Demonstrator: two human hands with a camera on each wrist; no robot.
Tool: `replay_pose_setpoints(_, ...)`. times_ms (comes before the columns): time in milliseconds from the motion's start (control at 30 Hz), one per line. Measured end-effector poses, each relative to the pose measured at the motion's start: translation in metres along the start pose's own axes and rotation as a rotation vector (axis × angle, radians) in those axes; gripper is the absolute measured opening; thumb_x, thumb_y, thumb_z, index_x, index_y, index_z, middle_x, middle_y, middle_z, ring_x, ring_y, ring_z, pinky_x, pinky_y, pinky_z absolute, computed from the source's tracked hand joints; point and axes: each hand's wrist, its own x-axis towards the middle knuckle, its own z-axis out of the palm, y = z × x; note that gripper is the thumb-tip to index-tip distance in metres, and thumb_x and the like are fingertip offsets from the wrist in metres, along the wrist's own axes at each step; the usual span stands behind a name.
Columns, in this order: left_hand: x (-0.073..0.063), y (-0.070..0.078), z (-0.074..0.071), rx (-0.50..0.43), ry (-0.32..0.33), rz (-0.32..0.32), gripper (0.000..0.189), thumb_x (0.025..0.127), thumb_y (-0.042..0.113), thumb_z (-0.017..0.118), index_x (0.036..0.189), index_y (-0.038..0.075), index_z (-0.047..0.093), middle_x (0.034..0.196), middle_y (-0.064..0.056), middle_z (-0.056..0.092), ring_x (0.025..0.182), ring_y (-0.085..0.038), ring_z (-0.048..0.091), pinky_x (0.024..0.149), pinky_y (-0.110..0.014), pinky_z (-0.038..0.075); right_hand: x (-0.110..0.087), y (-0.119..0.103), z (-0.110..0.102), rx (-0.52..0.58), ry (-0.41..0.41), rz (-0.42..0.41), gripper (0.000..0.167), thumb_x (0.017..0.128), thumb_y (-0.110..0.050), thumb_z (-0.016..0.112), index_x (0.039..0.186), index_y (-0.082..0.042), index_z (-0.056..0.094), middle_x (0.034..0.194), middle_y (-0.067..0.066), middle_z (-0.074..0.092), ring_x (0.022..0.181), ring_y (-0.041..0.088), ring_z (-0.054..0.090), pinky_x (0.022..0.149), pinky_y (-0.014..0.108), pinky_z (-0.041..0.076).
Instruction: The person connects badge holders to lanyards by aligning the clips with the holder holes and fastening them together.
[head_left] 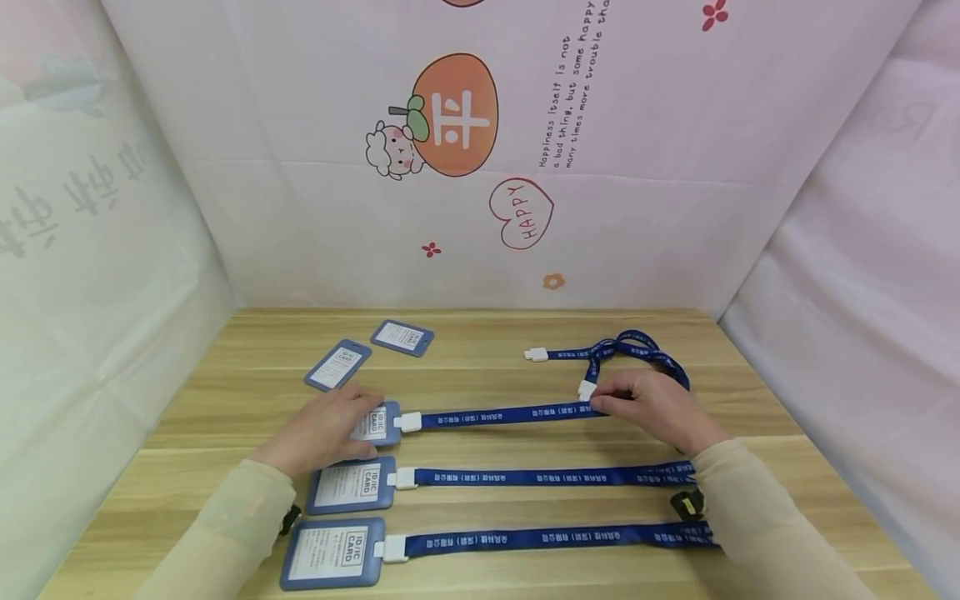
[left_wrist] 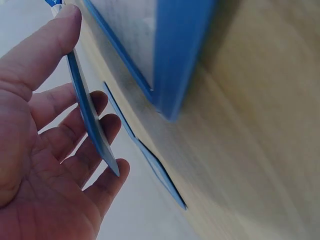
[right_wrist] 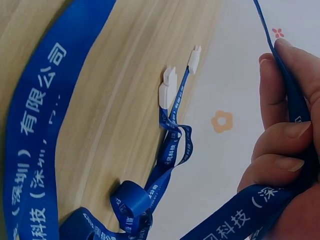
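My left hand (head_left: 322, 429) grips a blue-framed card holder (head_left: 392, 423) with a white "ID/IC CARD" insert. In the left wrist view that card holder (left_wrist: 89, 117) is edge-on between thumb and fingers, slightly off the table. A white clip (head_left: 410, 422) joins it to a dark blue lanyard (head_left: 495, 417) with white lettering. Further along the strap, my right hand (head_left: 660, 408) pinches the lanyard, and the right wrist view shows the strap (right_wrist: 295, 100) running between thumb and curled fingers. The far end of the strap is hidden by this hand.
Nearer the front lie two card holders (head_left: 351, 485) (head_left: 333, 554) clipped to straight lanyards (head_left: 517, 477) (head_left: 525, 540). Two loose card holders (head_left: 339, 365) (head_left: 402, 337) lie at the back left. Loose lanyards (head_left: 637, 346) with white clips (head_left: 536, 354) lie tangled at the back right. A printed cloth (head_left: 337, 242) hangs behind the wooden table (head_left: 247, 358).
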Motion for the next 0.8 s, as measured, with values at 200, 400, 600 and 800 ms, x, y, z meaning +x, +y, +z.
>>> replay_pose_setpoints(200,0.001,-0.003,0.001,-0.006,-0.029,-0.004,0.072,0.086,0.037,0.086,0.146,0.007,0.059,0.149,-0.017,0.058,0.140,-0.039,0.052,0.117,-0.060,0.041,0.002,-0.002,0.004,0.008,-0.006,-0.006,0.016,0.101,-0.039,0.069,0.107,-0.029,0.079,0.100,-0.014,0.074,0.091,0.007,0.067,0.081,0.030,0.058)
replay_pose_setpoints(400,0.001,-0.004,0.002,-0.013,-0.053,-0.023,0.071,0.087,0.038,0.085,0.146,0.007,0.060,0.148,-0.017,0.059,0.139,-0.039,0.053,0.117,-0.060,0.041,0.002,-0.004,0.005,0.003,-0.012,-0.013,0.015,0.101,-0.039,0.069,0.107,-0.030,0.079,0.101,-0.014,0.074,0.090,0.006,0.066,0.081,0.030,0.058)
replay_pose_setpoints(600,0.000,-0.005,0.003,-0.022,-0.057,-0.026,0.069,0.088,0.037,0.085,0.145,0.008,0.060,0.148,-0.017,0.059,0.138,-0.040,0.053,0.116,-0.062,0.041,0.003,-0.004,0.008,0.017,-0.014,-0.029,0.016,0.101,-0.040,0.069,0.107,-0.029,0.079,0.099,-0.015,0.073,0.089,0.005,0.067,0.079,0.028,0.058)
replay_pose_setpoints(800,-0.001,-0.007,0.004,-0.022,-0.057,-0.025,0.069,0.088,0.037,0.084,0.146,0.008,0.060,0.148,-0.017,0.059,0.139,-0.040,0.053,0.116,-0.061,0.041,0.004,-0.006,0.011,0.020,-0.012,-0.039,0.014,0.101,-0.038,0.070,0.105,-0.029,0.080,0.096,-0.016,0.073,0.086,0.004,0.067,0.076,0.026,0.058)
